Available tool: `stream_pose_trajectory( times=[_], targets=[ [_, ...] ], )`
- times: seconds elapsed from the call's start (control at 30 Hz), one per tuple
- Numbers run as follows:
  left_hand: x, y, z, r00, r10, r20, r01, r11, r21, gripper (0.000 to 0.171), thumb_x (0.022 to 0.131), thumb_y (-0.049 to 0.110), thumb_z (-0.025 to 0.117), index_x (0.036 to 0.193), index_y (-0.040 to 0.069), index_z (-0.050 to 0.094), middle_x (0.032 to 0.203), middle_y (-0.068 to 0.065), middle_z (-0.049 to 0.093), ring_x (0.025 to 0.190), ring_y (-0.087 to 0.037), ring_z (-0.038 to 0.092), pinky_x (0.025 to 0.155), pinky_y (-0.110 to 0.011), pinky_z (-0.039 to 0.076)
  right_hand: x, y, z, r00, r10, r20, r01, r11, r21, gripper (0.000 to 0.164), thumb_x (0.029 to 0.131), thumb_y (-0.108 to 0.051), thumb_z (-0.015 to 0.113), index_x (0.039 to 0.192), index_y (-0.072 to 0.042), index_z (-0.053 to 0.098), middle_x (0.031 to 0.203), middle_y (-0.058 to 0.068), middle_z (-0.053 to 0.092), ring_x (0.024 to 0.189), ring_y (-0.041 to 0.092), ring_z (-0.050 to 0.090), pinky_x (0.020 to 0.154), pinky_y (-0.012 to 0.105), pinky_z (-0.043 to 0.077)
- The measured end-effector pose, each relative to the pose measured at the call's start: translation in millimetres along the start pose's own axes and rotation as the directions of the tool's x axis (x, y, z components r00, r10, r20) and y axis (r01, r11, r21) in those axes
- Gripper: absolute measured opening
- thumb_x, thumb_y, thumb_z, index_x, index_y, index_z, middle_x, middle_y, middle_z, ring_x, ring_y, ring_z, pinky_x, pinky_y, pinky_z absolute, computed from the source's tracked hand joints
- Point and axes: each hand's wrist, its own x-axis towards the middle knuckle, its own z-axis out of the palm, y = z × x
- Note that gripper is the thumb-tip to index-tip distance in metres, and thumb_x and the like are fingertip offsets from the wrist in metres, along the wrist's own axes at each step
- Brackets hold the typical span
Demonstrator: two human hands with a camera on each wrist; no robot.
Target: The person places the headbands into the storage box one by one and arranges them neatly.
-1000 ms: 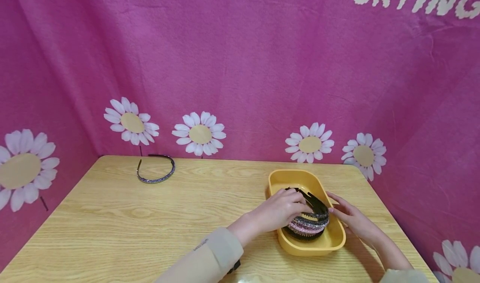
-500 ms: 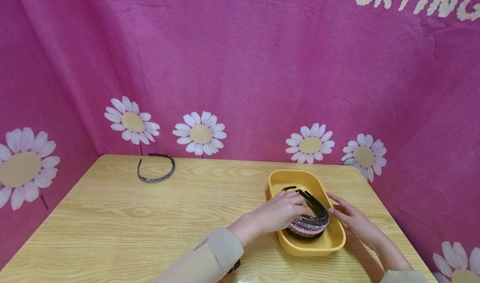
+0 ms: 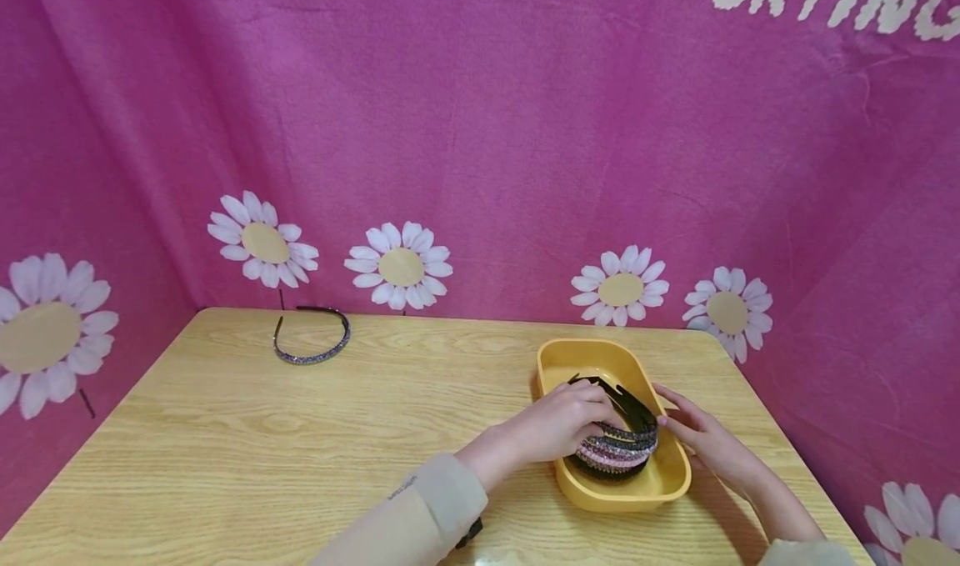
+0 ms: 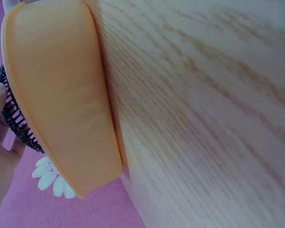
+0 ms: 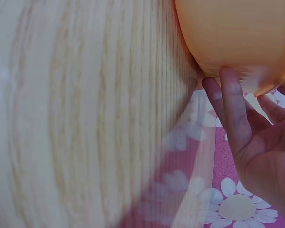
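Observation:
A stack of headbands [image 3: 618, 451], black, grey-glittered and pink, lies inside a yellow plastic bin [image 3: 660, 489] at the right of the table. My left hand [image 3: 570, 418] reaches over the bin's left wall and its curled fingers grip at the stack; the fingertips are partly hidden. The left wrist view shows a black headband [image 4: 19, 121] with comb teeth between thumb and fingers. My right hand [image 3: 708, 445] rests against the bin's right side, with extended fingers [image 5: 235, 104] touching the outer wall.
One glittery blue-purple headband [image 3: 313, 358] lies alone at the table's far left. A small dark object [image 3: 470, 534] shows beside the left sleeve. Pink cloth [image 3: 480, 132] with daisies hangs behind the wooden table [image 3: 300, 449].
The left hand shifts slightly within the stack, and the headband ends near its fingers move a little. The bin and the right hand stay where they were.

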Motion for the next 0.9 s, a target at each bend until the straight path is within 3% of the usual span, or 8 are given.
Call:
stream_pose_trajectory(
  times=[0.6, 0.9],
  targets=[
    [-1.3, -2.9, -0.5, 1.000, 0.000, 0.019, 0.001, 1.000, -0.020, 0.032, 0.084, 0.020, 0.069, 0.116, 0.023, 0.065, 0.111, 0.009, 0.061, 0.114, -0.006, 0.050, 0.106, -0.018, 0.031, 0.1, 1.4, 0.3, 1.000, -0.009, -0.004, 0.009, 1.000, -0.003, 0.063, 0.101, -0.024, 0.042, 0.150, -0.004, 0.006, 0.135, 0.034, 0.036, 0.100, 0.008, 0.061, 0.080, 0.041, 0.055],
    [-1.6, -3.2, -0.3, 1.000, -0.001, 0.002, 0.001, 1.000, -0.004, 0.028, 0.088, 0.013, 0.063, 0.114, 0.023, 0.066, 0.111, 0.011, 0.063, 0.115, -0.006, 0.052, 0.109, -0.021, 0.030, 0.5, 0.9, 1.3, 1.000, -0.019, -0.019, 0.019, 0.999, -0.026, 0.063, 0.101, -0.023, 0.043, 0.149, -0.003, 0.008, 0.136, 0.037, 0.033, 0.100, 0.005, 0.060, 0.082, 0.037, 0.054]
  ],
)
